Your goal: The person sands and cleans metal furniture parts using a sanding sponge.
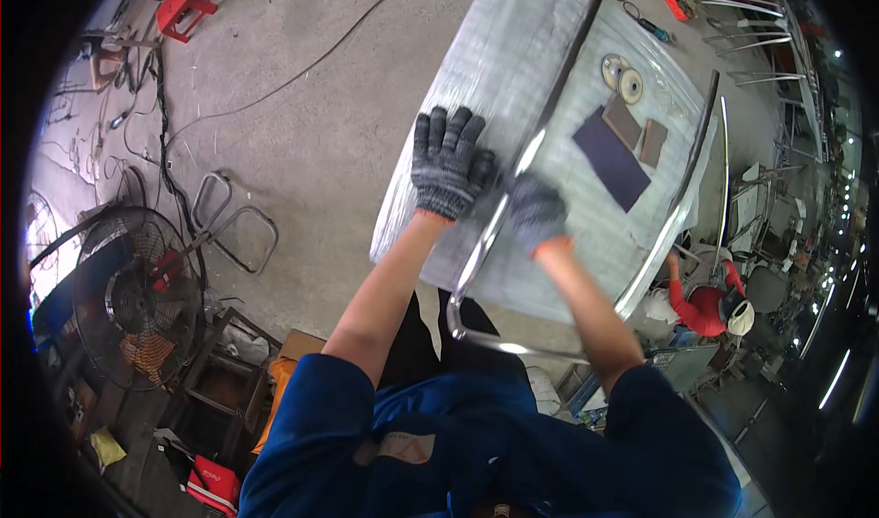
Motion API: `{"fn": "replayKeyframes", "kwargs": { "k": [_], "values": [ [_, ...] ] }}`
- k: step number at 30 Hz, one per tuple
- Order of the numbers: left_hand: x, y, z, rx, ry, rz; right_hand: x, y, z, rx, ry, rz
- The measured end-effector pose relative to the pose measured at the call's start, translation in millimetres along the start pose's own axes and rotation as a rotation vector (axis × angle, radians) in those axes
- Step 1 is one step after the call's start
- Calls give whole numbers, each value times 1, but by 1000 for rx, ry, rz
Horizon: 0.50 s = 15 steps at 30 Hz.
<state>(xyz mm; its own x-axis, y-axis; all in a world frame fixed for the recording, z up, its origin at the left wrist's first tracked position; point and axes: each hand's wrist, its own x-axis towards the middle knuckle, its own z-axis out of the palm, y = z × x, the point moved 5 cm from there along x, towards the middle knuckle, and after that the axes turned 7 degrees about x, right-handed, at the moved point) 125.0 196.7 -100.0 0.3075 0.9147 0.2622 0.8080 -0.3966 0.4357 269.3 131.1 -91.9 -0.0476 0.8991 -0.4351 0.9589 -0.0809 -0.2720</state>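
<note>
My left hand (449,166), in a grey knitted glove, lies with fingers stretched out on a wrapped padded surface (494,51), left of a bent metal tube frame (479,254). The frame is shiny near me and looks darker toward its far end. My right hand (538,214), gloved too, is smeared by motion at the right side of the same tube. Its fingers and anything in them cannot be made out. To its right lie a dark purple sheet (612,163), a brown piece (622,123), a smaller brown piece (653,143) and two round discs (631,86).
A large fan (137,303) and a bent tube piece (240,234) stand at the left. A red stool (186,10) is far left, and a cable (302,71) crosses the floor. At right, a person in red (703,309) works near racked metal tubes (755,47).
</note>
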Motion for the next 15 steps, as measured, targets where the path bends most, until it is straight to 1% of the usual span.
{"fn": "replayKeyframes", "kwargs": {
  "k": [1, 3, 4, 5, 6, 7, 8, 9, 10, 11, 13, 14, 15],
  "values": [
    [-3, -3, -3, -63, 32, 6, -39, -25, 27, 84, 20, 0],
    [-17, -10, -14, -190, 78, -56, -93, -62, 51, 237, -186, 74],
    [-27, -9, -26, -188, 74, -50, -99, -56, 62, 274, -68, 0],
    [-40, -12, -41, -183, 74, -70, -98, -46, 70, 305, 55, -82],
    [-54, -15, -56, -176, 72, -93, -82, -44, 49, 115, 100, -23],
    [-70, -19, -67, -167, 73, -91, -60, -23, 39, 134, 274, -27],
    [-88, -24, -76, -154, 72, -98, -33, -21, -7, 330, 151, 170],
    [-107, -27, -84, -145, 66, -105, 7, 10, -8, 293, 234, 38],
    [-125, -30, -92, -132, 80, -125, 31, 21, -19, 216, 197, 37],
    [-142, -27, -100, -130, 72, -115, 39, 24, -26, 141, 162, 38],
    [-166, -27, -113, -106, 7, -171, -3, 5, 9, 171, 281, -31],
    [-176, -24, -118, -94, -32, -168, -28, -3, 42, 79, 185, 1],
    [-182, -19, -120, -103, -45, -154, -53, -36, 34, 117, -185, 320]
  ]
}}
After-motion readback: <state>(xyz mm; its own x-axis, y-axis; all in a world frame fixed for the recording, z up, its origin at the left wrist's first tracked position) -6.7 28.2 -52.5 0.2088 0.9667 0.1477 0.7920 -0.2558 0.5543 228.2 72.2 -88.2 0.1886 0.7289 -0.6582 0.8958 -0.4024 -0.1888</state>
